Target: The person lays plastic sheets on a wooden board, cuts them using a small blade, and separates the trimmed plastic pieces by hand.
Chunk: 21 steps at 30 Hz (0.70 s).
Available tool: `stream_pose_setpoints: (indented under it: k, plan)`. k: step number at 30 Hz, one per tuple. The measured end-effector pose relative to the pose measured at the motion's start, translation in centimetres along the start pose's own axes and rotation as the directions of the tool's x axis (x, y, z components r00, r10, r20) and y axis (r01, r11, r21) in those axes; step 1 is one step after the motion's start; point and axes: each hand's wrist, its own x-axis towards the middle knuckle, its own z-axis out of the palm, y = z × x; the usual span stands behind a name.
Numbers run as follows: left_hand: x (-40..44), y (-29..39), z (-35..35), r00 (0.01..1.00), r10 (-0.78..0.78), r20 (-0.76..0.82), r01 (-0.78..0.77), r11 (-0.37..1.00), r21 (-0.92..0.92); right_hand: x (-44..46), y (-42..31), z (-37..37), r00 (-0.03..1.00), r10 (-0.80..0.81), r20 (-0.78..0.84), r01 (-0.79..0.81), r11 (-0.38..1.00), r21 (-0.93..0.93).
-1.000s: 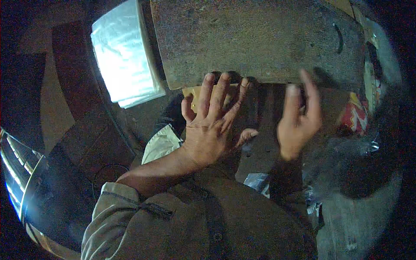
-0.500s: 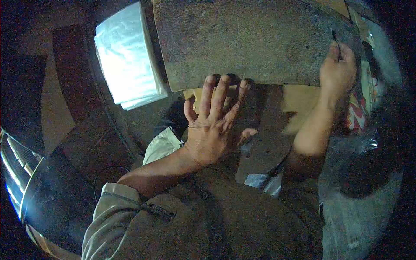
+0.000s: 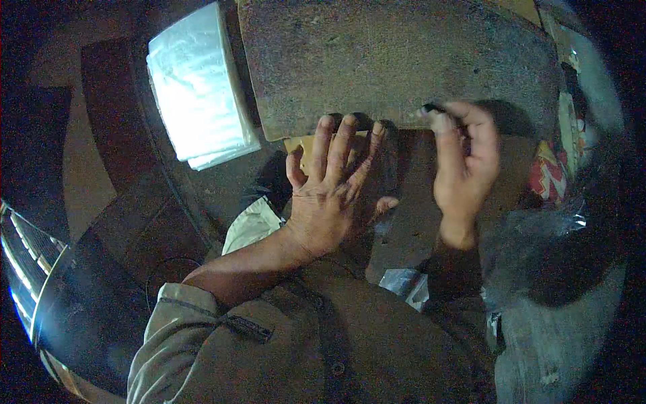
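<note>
Fingers spread, my left hand (image 3: pixel 326 182) rests its fingertips on the near edge of a worn, brownish board (image 3: pixel 390 67). Its thumb sticks out to the right, away from the board. My right hand (image 3: pixel 468 155) is closed in a pinch over the board's near right edge and is slightly blurred. Between its thumb and fingers shows a small, thin dark piece (image 3: pixel 433 108), whose kind I cannot make out. A yellowish strip (image 3: pixel 306 147) peeks out under the board behind my left fingers.
A stack of clear plastic bags (image 3: pixel 198 87) lies left of the board. Red-and-white printed packaging (image 3: pixel 548 174) sits at the right, near crumpled clear plastic (image 3: pixel 568 219). Another clear plastic piece (image 3: pixel 404 283) lies close to my body. Much of the surroundings is dark.
My right hand has moved left and toward me, from the board's right side to its near edge, still pinching the small dark piece. My left hand has stayed put.
</note>
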Motion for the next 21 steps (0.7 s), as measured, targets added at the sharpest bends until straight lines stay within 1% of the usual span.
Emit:
stream_pose_setpoints:
  k: [1,2,4,7,11,13,16,21]
  plan:
    - [0.0,0.0,-0.1,1.0,-0.008,0.005,0.008,1.0,-0.022,-0.4,0.5,0.0,0.993,-0.099,0.066,0.108,0.984,-0.143]
    - [0.0,0.1,-0.2,1.0,-0.014,0.011,0.015,0.999,-0.044,-0.7,0.4,0.4,0.976,-0.196,0.09,0.211,0.954,-0.212]
    - [0.0,0.0,0.2,1.0,-0.009,-0.005,0.009,0.999,-0.032,-0.9,0.4,0.8,0.965,-0.218,0.143,0.251,0.929,-0.273]
    - [-0.1,0.0,0.2,1.0,-0.002,-0.025,0.001,1.0,-0.018,-1.2,-0.1,1.3,0.975,-0.171,0.143,0.204,0.944,-0.259]
    - [-0.2,0.0,0.3,1.0,-0.005,-0.022,0.004,1.0,-0.025,-1.3,0.3,1.6,0.965,-0.217,0.15,0.253,0.921,-0.297]
    - [-0.2,-0.2,0.3,1.0,0.002,-0.024,-0.003,1.0,-0.027,-1.3,0.4,1.7,0.974,-0.173,0.147,0.207,0.942,-0.263]
    - [-0.2,-0.2,0.4,1.0,0.011,-0.026,-0.012,0.999,-0.031,-1.4,0.0,1.8,0.977,-0.157,0.146,0.194,0.938,-0.288]
    - [-0.2,-0.2,0.1,0.999,0.011,-0.032,-0.012,0.999,-0.046,-1.3,0.2,2.0,0.976,-0.162,0.145,0.196,0.946,-0.259]
